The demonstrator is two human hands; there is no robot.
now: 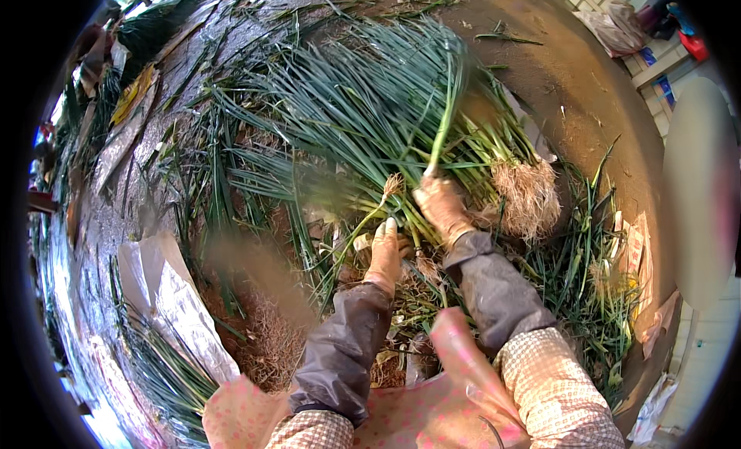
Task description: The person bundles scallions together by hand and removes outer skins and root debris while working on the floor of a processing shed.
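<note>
A large heap of green onions (pixel 355 101) lies before me, leaves pointing away and to the left. My right hand (pixel 441 206) is closed at the white lower end of a green onion (pixel 444 128), whose leaves rise upright over the heap. Beside it, my left hand (pixel 384 254) curls round thin green onion stalks, thumb on top. A root tuft (pixel 393 186) sticks up just beyond that thumb. Right of my right hand, a bundle's pale, shaggy roots (pixel 527 198) face me. Both my forearms wear dark sleeve covers (pixel 340 352).
Trimmed leaves and stalks (pixel 571 283) litter the ground at right. A soil-covered pile of cut roots (pixel 270 345) lies left of my left forearm. Near it are a white sheet (pixel 181 294) and more green onions (pixel 166 379). A pink apron (pixel 386 418) covers my lap. Wet ground (pixel 123 217) stretches left.
</note>
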